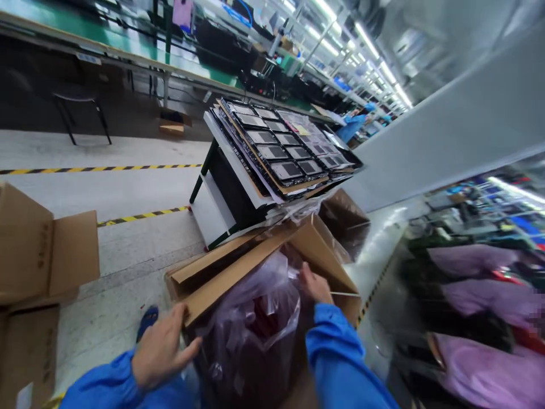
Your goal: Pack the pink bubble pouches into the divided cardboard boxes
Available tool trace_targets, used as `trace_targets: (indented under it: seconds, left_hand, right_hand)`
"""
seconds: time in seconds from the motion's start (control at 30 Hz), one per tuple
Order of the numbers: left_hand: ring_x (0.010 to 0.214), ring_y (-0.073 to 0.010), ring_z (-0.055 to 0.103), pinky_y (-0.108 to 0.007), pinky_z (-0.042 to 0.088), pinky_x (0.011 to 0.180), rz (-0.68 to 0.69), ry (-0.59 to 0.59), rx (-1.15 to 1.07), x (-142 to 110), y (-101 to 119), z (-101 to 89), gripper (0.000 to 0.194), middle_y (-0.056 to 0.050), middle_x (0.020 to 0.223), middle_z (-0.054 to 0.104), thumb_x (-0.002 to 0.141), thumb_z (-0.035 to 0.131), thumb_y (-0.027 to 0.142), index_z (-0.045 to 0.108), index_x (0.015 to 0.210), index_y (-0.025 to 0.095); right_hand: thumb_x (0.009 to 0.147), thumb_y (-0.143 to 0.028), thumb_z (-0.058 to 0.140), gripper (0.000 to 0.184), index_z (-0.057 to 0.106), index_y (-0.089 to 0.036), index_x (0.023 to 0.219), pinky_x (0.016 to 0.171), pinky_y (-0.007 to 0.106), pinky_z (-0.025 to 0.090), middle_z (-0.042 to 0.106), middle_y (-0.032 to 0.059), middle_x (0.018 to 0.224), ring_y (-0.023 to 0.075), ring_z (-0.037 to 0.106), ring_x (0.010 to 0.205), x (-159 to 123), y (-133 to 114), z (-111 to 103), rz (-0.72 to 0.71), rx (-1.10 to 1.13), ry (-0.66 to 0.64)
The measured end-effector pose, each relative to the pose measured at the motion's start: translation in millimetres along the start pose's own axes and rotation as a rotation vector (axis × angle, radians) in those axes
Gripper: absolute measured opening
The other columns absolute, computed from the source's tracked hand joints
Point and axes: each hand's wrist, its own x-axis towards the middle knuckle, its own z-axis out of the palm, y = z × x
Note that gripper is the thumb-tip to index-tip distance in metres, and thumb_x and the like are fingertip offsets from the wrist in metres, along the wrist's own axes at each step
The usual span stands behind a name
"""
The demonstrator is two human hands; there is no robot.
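Observation:
A cardboard box [238, 278] stands tilted in view before me, its flaps raised. Inside it is a clear plastic bag [272, 307], loosely gathered at the top, with something dark red showing through its mouth. My left hand [159, 347] grips the box's near left edge, thumb on the inner side and fingers at the outside. On the right, my right hand [315, 286] is curled at the bag's upper edge, close to the right flap; its fingertips are partly hidden. Both arms wear blue sleeves.
Beyond the box, a cart [217, 210] bears stacked trays [285, 139] of flat rectangular parts. Another open carton [344, 221] is behind right, and opened cardboard boxes [28, 244] stand left. Pink-covered stacks [481, 363] are at right. A green workbench [106, 42] runs along the back.

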Motion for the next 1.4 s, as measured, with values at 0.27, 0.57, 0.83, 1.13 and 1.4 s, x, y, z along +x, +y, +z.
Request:
trace_targets:
  seconds: [0.27, 0.57, 0.83, 1.13, 1.4]
  left_hand:
    - [0.098, -0.0261, 0.063, -0.037, 0.046, 0.086, 0.262, -0.153, 0.132, 132.9, -29.1, -30.2, 0.058, -0.010, 0.109, 0.068, 0.088, 0.024, 0.059, 0.061, 0.112, 0.021]
    - [0.141, -0.0293, 0.018, -0.049, 0.018, 0.113, 0.432, -0.302, 0.099, 214.8, -65.1, 65.2, 0.060, -0.007, 0.154, 0.020, 0.091, 0.026, 0.046, 0.028, 0.146, 0.023]
    - [0.143, -0.0273, 0.012, -0.058, -0.006, 0.110, 0.517, -0.258, 0.123, 237.1, -110.9, 124.3, 0.048, 0.002, 0.151, 0.028, 0.093, 0.029, 0.039, 0.034, 0.141, 0.039]
    - [0.140, -0.0421, 0.009, -0.067, 0.003, 0.105, -0.009, 0.023, 0.393, 241.3, -123.9, 137.1, 0.074, -0.009, 0.156, 0.017, 0.079, 0.051, 0.056, 0.031, 0.145, 0.029]
    - [0.128, -0.0415, 0.035, -0.056, 0.032, 0.097, -0.230, -0.060, 0.230, 253.2, -122.5, 114.0, 0.101, -0.022, 0.146, 0.036, 0.063, 0.067, 0.052, 0.026, 0.146, 0.013]
  right_hand:
    - [0.068, -0.042, 0.061, 0.024, 0.069, -0.020, 0.070, 0.092, 0.034, 0.044, 0.072, 0.0094, 0.092, 0.0289, 0.060, 0.106, -16.0, -100.5, 65.4, -0.069, 0.336, -0.114]
    - [0.053, -0.047, 0.066, 0.034, 0.070, -0.016, 0.067, 0.081, 0.041, 0.051, 0.073, 0.0099, 0.076, 0.0318, 0.066, 0.084, -77.5, -26.5, 15.5, -0.080, 0.606, -0.118]
    - [0.047, -0.051, 0.080, 0.045, 0.074, -0.014, 0.070, 0.079, 0.046, 0.052, 0.073, 0.0134, 0.081, 0.0368, 0.066, 0.086, -129.6, 53.2, -24.1, 0.252, 0.780, -0.030]
    - [0.045, -0.052, 0.082, 0.043, 0.074, -0.016, 0.068, 0.065, 0.039, 0.055, 0.072, 0.0094, 0.073, 0.0308, 0.067, 0.071, -101.8, 34.4, -26.1, 0.281, 0.814, -0.096]
    - [0.046, -0.047, 0.079, 0.036, 0.073, -0.018, 0.067, 0.065, 0.038, 0.054, 0.072, 0.0080, 0.072, 0.0290, 0.066, 0.069, -74.1, -28.6, -21.8, 0.158, 0.794, -0.130]
